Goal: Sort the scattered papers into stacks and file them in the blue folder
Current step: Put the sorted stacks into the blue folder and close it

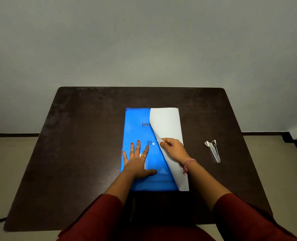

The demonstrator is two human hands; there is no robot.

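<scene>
Folder (140,136) lies at centre frame on the table (74,136). Left hand (137,160), fingers spread flat, presses it down, apparently to stop it sliding. Right hand (172,148) pinches the curled edge of the paper (166,122) overlapping the folder's right side. Stapler (213,151) lies apart, right.

The blue folder (140,129) lay flat near the middle of the dark tabletop (85,129), its long side running from near to far. It was glossy, with dark lettering partly hidden toward its far end, a small square code and a white dot near its middle. A white paper (168,124) covered the folder's right side; its left edge was lifted and curled over to the right, baring the blue beneath, while its right edge lay flat along the folder's right side.
</scene>
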